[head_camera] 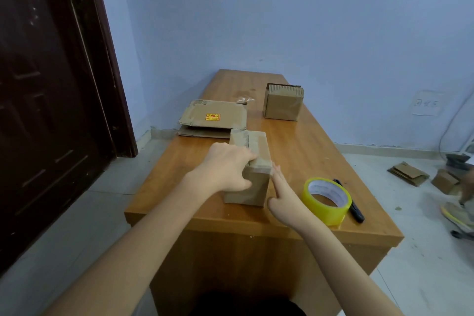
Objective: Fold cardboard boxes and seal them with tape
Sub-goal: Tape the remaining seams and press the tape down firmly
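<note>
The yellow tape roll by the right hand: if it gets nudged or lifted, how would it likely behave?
The tape roll lies flat on the table, so a nudge would probably slide it, not roll it. Its round rim would likely roll if stood on edge. It looks thick and nearly full, so probably stiff and somewhat weighty for its size. It sits close to the pen, which a push might shift.

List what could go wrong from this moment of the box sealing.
1. The right hand presses straight fingers on the side of the box; the left hand alone grips it, so it may slide or tip.
2. The tape roll stands tilted near the table edge and might roll off.
</note>
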### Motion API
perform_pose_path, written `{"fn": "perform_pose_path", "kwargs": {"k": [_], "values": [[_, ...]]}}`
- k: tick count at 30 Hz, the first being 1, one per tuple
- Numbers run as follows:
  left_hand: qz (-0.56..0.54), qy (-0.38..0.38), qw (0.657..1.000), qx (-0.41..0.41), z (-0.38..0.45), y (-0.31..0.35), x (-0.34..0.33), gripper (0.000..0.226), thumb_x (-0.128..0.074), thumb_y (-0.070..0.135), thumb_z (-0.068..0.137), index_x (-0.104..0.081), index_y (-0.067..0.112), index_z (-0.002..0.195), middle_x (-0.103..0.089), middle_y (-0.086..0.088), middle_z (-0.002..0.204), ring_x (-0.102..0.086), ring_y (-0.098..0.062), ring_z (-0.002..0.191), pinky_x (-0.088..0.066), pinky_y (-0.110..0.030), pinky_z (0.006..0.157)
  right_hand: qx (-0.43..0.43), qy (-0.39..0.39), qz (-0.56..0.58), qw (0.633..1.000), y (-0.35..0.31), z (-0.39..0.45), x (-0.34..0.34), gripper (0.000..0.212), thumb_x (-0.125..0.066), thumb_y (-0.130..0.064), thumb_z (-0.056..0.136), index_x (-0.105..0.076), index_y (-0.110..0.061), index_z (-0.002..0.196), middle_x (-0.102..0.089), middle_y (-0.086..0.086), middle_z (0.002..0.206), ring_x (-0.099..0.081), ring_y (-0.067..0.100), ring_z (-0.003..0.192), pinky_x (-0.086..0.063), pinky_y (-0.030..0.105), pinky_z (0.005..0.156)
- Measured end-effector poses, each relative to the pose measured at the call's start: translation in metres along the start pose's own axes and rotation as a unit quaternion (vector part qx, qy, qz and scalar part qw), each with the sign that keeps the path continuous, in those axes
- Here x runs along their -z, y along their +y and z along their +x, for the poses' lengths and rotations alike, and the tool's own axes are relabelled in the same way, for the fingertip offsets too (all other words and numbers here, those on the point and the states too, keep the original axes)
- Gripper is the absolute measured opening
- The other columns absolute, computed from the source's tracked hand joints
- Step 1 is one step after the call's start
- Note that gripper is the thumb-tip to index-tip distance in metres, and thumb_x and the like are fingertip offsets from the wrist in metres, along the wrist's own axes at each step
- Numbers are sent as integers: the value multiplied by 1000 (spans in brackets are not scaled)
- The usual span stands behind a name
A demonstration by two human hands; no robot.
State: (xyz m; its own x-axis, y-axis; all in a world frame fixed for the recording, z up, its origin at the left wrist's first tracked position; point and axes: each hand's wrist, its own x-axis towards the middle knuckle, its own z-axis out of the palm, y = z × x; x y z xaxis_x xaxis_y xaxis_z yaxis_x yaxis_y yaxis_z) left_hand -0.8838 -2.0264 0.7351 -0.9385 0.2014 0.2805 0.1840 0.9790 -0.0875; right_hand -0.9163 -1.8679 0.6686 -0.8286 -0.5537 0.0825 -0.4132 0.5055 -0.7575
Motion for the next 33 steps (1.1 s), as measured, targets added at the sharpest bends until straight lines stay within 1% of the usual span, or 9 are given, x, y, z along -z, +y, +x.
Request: {"fn": "perform_pose_path", "kwargs": {"k": [3, 6, 10, 13, 16, 21, 28, 31, 33], "values": [[5, -25, 1000, -6, 1, -1, 3, 52, -60, 48, 81, -54, 24, 126, -60, 5, 124, -57, -19, 109, -48, -33, 84, 1, 41, -2, 999, 5, -3, 12, 81, -35, 16, 83, -7, -14, 153, 1, -2, 160, 5, 11, 146, -3, 14, 108], [-12, -67, 998, -15, 5, -6, 12, 53, -62, 42, 79, -52, 26, 128, -61, 6, 120, -57, -18, 106, -47, -33, 84, 70, 89, -9, 994, -5, -1, 35, 80, -37, 16, 83, -19, -22, 151, -20, -13, 153, -14, 0, 141, -14, 10, 110], [-105, -170, 979, -34, 8, -26, 27, 62, -66, 28, 78, -43, 31, 136, -53, 7, 130, -52, -15, 113, -47, -32, 93, 126, -48, -96, 986, -16, 9, 62, 60, -47, 6, 87, -47, -25, 139, -38, -21, 141, -25, -11, 130, -16, 3, 105], [-264, -217, 939, -31, 6, -45, 33, 65, -64, 1, 78, -44, 22, 136, -37, 4, 148, -40, -14, 132, -39, -28, 107, 138, -82, -105, 981, -13, 14, 71, 51, -60, -7, 89, -52, -29, 135, -42, -26, 138, -28, -25, 122, -15, -8, 95], [-244, -189, 950, -42, 2, -62, 23, 65, -66, -2, 79, -47, 25, 135, -34, 8, 150, -34, -9, 136, -34, -21, 108, 144, -80, -86, 983, -7, 19, 74, 50, -70, -19, 85, -55, -32, 132, -46, -27, 135, -28, -31, 117, -17, -11, 90], [-274, -86, 958, -29, -5, -73, -6, 59, -79, 24, 75, -55, 37, 127, -46, 16, 141, -39, -1, 130, -31, -34, 112, 178, -36, -81, 980, -1, 26, 67, 46, -74, -21, 80, -62, -26, 124, -54, -19, 132, -35, -24, 120, -24, -4, 97], [-326, -22, 945, -10, -9, -66, -13, 48, -80, 21, 73, -63, 29, 118, -53, 18, 127, -47, 1, 118, -37, -15, 99, 219, 21, -76, 972, 7, 30, 59, 42, -77, -19, 76, -68, -20, 117, -62, -11, 125, -44, -13, 122, -31, 4, 101], [-332, 11, 943, 17, -10, -62, -17, 47, -83, 24, 70, -66, 25, 114, -56, 15, 126, -48, 1, 115, -32, 2, 85, 227, 40, -67, 971, 7, 29, 56, 42, -79, -20, 74, -69, -20, 114, -63, -9, 124, -48, -5, 123, -34, 11, 104], [-342, 14, 939, 22, -9, -62, -18, 47, -83, 25, 69, -67, 25, 113, -56, 16, 124, -48, 2, 113, -32, 4, 81, 230, 46, -63, 970, 7, 29, 55, 41, -80, -21, 73, -70, -19, 113, -64, -8, 123, -50, -4, 123, -35, 11, 104]]}}
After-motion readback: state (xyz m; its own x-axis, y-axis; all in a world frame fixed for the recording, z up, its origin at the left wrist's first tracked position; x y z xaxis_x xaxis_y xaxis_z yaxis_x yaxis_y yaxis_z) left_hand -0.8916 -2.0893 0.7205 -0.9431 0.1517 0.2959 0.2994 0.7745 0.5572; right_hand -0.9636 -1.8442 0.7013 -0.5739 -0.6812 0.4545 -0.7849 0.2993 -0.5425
